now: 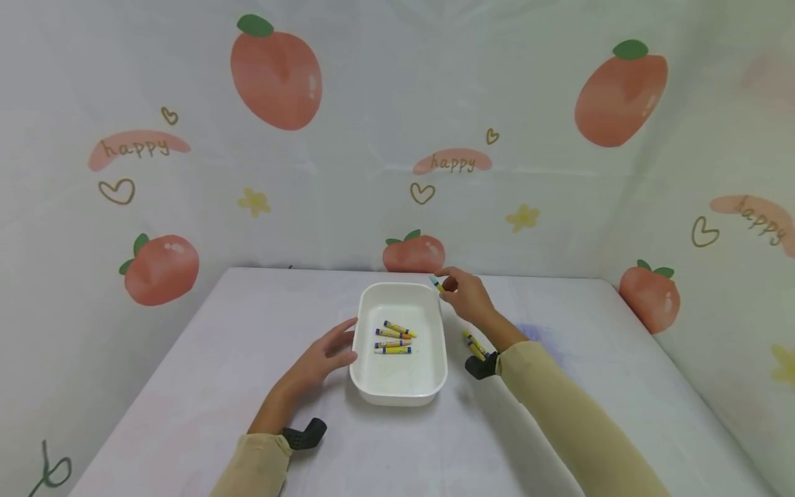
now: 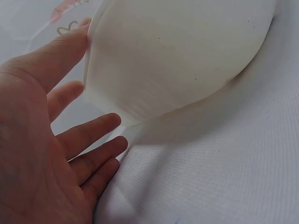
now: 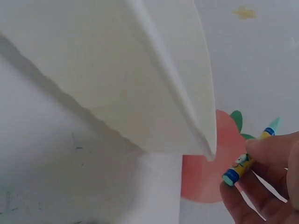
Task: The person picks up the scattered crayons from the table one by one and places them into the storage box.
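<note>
A white plastic tub (image 1: 400,383) stands on the table with several crayons (image 1: 393,350) in yellow-and-blue wrappers lying inside. My left hand (image 1: 323,355) rests at the tub's left side, fingers spread and nearly straight; in the left wrist view its fingertips (image 2: 112,120) are right at the wall. Near the tub's far right corner, my right hand (image 1: 467,295) pinches a light green crayon (image 3: 240,165) between thumb and fingers. That crayon is held up and tilted, level with the rim in the right wrist view. More crayons (image 1: 475,343) lie on the table under my right forearm.
The table (image 1: 279,297) has a pale cloth. Behind it and on both sides hangs a white curtain (image 1: 366,83) printed with fruit, hearts and "happy". Each wrist wears a black camera mount (image 1: 304,435). A bluish stain (image 1: 539,337) marks the cloth at right.
</note>
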### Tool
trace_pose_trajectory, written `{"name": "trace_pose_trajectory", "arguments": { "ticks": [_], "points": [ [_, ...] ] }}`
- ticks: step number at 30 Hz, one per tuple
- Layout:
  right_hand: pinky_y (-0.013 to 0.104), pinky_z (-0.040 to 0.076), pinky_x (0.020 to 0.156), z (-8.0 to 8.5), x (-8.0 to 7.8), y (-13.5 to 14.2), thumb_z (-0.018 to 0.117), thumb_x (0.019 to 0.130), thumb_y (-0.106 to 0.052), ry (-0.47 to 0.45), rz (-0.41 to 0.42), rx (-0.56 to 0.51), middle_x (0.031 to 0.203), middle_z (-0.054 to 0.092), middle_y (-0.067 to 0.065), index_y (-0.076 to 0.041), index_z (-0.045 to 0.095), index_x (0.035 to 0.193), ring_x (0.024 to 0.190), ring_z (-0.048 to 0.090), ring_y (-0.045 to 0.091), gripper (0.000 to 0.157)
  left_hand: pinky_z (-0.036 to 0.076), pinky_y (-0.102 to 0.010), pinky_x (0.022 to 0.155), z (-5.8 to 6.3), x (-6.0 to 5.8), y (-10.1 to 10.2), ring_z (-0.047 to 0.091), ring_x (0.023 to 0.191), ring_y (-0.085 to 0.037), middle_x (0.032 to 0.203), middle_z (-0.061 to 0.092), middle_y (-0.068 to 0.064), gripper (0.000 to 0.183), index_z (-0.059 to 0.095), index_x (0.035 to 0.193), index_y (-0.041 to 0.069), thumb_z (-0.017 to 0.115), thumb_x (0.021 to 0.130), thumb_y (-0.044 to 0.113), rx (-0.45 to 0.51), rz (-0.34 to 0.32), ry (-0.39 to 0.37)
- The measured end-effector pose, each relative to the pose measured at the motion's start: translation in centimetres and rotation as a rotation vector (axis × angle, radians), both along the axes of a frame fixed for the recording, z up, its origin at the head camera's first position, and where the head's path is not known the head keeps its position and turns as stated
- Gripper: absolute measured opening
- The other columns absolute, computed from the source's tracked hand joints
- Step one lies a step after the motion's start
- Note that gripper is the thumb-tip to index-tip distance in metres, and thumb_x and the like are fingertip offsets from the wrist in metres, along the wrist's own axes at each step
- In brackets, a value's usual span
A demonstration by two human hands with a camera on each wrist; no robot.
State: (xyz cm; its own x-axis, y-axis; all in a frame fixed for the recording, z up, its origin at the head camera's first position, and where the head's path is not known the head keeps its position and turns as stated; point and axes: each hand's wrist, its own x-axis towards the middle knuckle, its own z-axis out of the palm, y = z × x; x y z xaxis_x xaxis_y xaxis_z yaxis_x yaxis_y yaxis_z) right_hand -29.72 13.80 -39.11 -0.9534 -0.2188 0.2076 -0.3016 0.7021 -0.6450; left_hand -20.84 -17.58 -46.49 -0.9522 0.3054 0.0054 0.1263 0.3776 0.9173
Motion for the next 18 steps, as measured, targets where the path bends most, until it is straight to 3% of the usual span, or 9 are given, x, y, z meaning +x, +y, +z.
{"name": "trace_pose_trajectory", "arguments": {
  "ticks": [10, 18],
  "points": [
    [0.034, 0.056, 0.080, 1.1, -0.8, -2.0, 0.066, 0.092, -0.005, -0.087, 0.087, 0.039, 0.107, 0.067, 0.009, -0.009, 0.065, 0.117, 0.098, 0.063, 0.023, 0.026, 0.025, -0.061, 0.108, 0.1, 0.1, 0.1, 0.039, 0.135, -0.034, 0.144, 0.048, -0.013, 0.068, 0.034, 0.152, 0.024, 0.066, 0.092, 0.031, -0.010, -0.005, 0.022],
    [0.033, 0.057, 0.078, 2.2, -1.5, -3.4, 0.065, 0.092, -0.003, -0.163, 0.126, 0.091, 0.106, 0.067, 0.010, -0.006, 0.066, 0.116, 0.096, 0.064, 0.024, 0.024, 0.026, -0.062, 0.108, 0.2, 0.0, 0.0, 0.040, 0.135, -0.035, 0.144, 0.048, -0.015, 0.067, 0.034, 0.152, 0.021, 0.066, 0.093, 0.029, -0.008, -0.023, 0.048]
  ]
}}
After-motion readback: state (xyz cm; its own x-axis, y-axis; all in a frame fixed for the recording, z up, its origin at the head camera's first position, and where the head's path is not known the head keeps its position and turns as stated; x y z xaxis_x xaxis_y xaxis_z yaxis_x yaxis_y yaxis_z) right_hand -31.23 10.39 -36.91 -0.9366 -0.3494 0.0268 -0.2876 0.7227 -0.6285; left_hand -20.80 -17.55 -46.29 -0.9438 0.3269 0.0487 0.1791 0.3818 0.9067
